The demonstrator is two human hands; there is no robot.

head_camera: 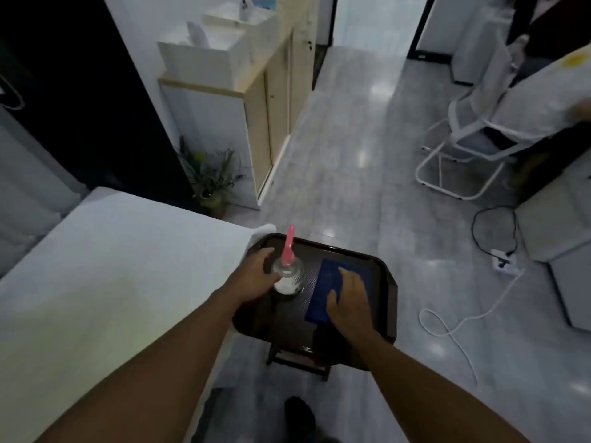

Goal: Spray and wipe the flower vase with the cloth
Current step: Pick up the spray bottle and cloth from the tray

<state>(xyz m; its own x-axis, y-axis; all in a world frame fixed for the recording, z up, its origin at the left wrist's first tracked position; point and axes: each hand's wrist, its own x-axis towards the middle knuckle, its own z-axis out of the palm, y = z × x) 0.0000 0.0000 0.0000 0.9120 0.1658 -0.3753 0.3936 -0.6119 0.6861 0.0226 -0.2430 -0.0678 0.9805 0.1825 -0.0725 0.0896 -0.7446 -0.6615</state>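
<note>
you stand on a glossy grey tiled floor [345,148], with a white-covered bed [105,266] to your left and a pale wood cabinet [271,100] further along that wall. a white folding chair [463,145] sits well off to the right. in front of you a dark tray [388,302] rests on a small stool [300,359] just beside the bed. your left hand [256,276] curls around the clear glass vase [288,276] standing upright on the tray, a pink stem [289,246] rising from it. your right hand [351,298] lies flat, fingers spread, on the blue cloth [329,279] beside the vase.
</note>
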